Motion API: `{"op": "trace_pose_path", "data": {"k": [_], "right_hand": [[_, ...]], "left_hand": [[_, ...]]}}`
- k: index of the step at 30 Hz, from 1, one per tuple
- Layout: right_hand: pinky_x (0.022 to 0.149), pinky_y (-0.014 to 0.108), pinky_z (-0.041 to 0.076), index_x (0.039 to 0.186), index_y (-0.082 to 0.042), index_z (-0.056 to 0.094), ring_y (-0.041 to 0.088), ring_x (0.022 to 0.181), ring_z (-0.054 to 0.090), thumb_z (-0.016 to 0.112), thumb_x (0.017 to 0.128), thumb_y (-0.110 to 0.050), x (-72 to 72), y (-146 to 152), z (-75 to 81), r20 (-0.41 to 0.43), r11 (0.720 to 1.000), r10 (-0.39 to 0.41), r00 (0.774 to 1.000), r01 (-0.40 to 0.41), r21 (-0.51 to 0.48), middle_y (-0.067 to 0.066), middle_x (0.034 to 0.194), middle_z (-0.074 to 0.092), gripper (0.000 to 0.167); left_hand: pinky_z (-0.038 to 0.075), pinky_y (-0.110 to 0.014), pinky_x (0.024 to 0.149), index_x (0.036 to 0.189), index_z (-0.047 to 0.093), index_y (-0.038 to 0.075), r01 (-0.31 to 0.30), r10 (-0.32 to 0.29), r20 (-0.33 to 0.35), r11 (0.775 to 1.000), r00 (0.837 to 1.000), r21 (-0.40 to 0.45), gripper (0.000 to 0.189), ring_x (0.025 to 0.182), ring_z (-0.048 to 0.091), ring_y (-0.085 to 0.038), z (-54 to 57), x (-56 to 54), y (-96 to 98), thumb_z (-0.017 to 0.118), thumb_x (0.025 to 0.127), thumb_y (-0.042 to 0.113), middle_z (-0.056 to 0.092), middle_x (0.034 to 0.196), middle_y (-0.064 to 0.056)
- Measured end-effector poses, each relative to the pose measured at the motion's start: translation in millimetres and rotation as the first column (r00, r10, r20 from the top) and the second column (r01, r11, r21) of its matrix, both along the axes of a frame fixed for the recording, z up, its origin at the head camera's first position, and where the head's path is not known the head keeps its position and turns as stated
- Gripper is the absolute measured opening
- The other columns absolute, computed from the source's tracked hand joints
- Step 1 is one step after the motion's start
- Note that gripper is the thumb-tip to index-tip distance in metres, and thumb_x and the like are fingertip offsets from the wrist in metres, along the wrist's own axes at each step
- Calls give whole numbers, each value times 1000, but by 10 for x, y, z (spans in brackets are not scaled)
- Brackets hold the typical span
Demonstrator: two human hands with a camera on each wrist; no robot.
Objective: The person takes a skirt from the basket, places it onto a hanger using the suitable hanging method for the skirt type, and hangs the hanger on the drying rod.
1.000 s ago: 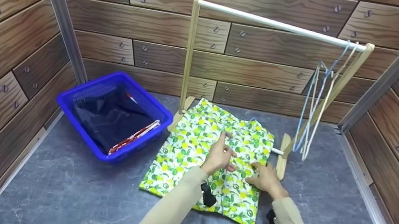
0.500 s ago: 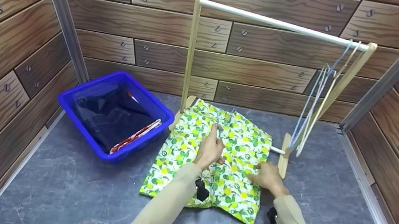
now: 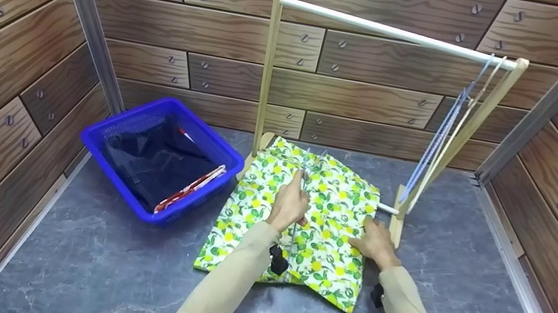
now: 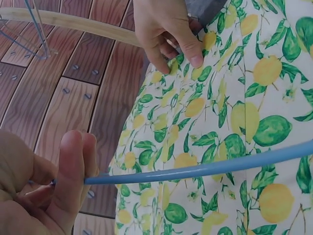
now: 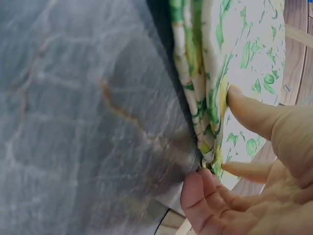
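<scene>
The lemon-print cloth (image 3: 332, 213) lay on the grey marbled surface (image 3: 89, 272), its far left corner by the foot of the rack (image 3: 267, 64). Above the cloth's middle, the left hand (image 3: 289, 203) pointed toward its far edge, forefinger nearly straight, thumb and fingers pinching a blue rod (image 4: 205, 170) that ran over the print; whether the rod touched the cloth I could not tell. At the cloth's right edge, the right hand (image 3: 377, 241) had its thumb on top and its other fingers bent at the folded border, gripping it with little gap.

The cloth's near edge was uneven, with grey surface spreading in front of it. To its left, a strip of surface separated it from the blue basket (image 3: 112, 177). On its right, the rack's other foot stood just beyond the right hand, below hangers (image 3: 434, 143).
</scene>
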State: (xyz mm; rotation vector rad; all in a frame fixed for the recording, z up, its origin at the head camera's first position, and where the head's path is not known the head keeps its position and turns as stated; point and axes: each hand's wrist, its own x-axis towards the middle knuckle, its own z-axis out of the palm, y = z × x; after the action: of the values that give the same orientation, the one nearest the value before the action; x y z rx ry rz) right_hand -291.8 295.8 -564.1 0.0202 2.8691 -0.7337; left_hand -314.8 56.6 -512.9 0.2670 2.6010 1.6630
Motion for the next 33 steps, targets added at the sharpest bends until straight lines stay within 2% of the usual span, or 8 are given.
{"op": "trace_pose_path", "data": {"k": [6, 9, 12, 14, 16, 19, 24, 33], "right_hand": [[108, 63, 35, 154, 6, 10, 53, 135, 34, 66, 93, -26, 2, -14, -16, 20, 987, -70, 997, 72, -147, 36, 150, 30, 88], [103, 57, 42, 151, 5, 24, 47, 126, 49, 68, 91, -22, 13, -19, -30, 27, 962, -102, 994, 106, -253, 33, 142, 44, 79], [88, 45, 52, 140, 4, 44, 33, 101, 63, 67, 91, -17, 24, -26, -47, 34, 935, -126, 991, 130, -329, 25, 121, 61, 59], [73, 38, 52, 132, 5, 51, 25, 80, 61, 62, 91, -14, 36, -28, -49, 45, 915, -132, 990, 139, -379, 22, 105, 65, 46], [66, 34, 48, 131, 5, 53, 21, 73, 57, 58, 92, -11, 36, -29, -48, 48, 894, -141, 989, 148, -424, 19, 99, 64, 42], [69, 33, 48, 137, 5, 47, 23, 78, 57, 52, 96, -12, 35, -20, -31, 63, 865, -151, 987, 162, -475, 21, 107, 62, 45], [89, 40, 52, 147, 0, 38, 30, 108, 60, 50, 101, -20, 17, 6, 28, 62, 808, -205, 977, 205, -552, 22, 133, 55, 52], [99, 44, 50, 152, -6, 28, 33, 122, 54, 45, 104, -22, 7, -41, 137, 14, 686, -291, 957, 219, -694, 20, 145, 45, 54]], "left_hand": [[54, -35, 41, 130, 43, 20, -2, 2, -22, 1000, 1000, -2, 34, 41, 63, -24, -6, -14, -2, 36, 101, 3, 48, 51, -1], [56, -39, 44, 129, 43, 20, 17, -16, -27, 1000, 1000, 13, 33, 38, 61, -20, -13, -8, -6, 36, 101, 4, 51, 53, -4], [57, -47, 49, 130, 43, 19, 33, -32, -19, 998, 999, 44, 33, 39, 60, -19, -27, 7, -20, 37, 101, 5, 58, 61, -13], [58, -50, 52, 131, 43, 19, 40, -39, -13, 997, 999, 68, 33, 40, 61, -20, -34, 14, -34, 38, 102, 5, 64, 73, -15], [58, -51, 53, 131, 43, 18, 36, -35, -14, 996, 999, 87, 31, 41, 62, -20, -29, 18, -48, 39, 103, 7, 66, 87, -15], [58, -49, 51, 129, 44, 16, 19, -17, -26, 995, 1000, 98, 26, 43, 63, -20, 9, 10, -65, 42, 104, 10, 66, 104, -12], [58, -48, 52, 131, 45, 13, 1, 2, -30, 993, 1000, 119, 29, 44, 62, -20, 148, -26, -100, 41, 103, 6, 63, 121, -14], [58, -46, 50, 127, 45, 10, -5, 12, -94, 997, 996, 76, 29, 42, 60, -20, 413, -83, -175, 34, 101, 1, 61, 121, -21]]}}
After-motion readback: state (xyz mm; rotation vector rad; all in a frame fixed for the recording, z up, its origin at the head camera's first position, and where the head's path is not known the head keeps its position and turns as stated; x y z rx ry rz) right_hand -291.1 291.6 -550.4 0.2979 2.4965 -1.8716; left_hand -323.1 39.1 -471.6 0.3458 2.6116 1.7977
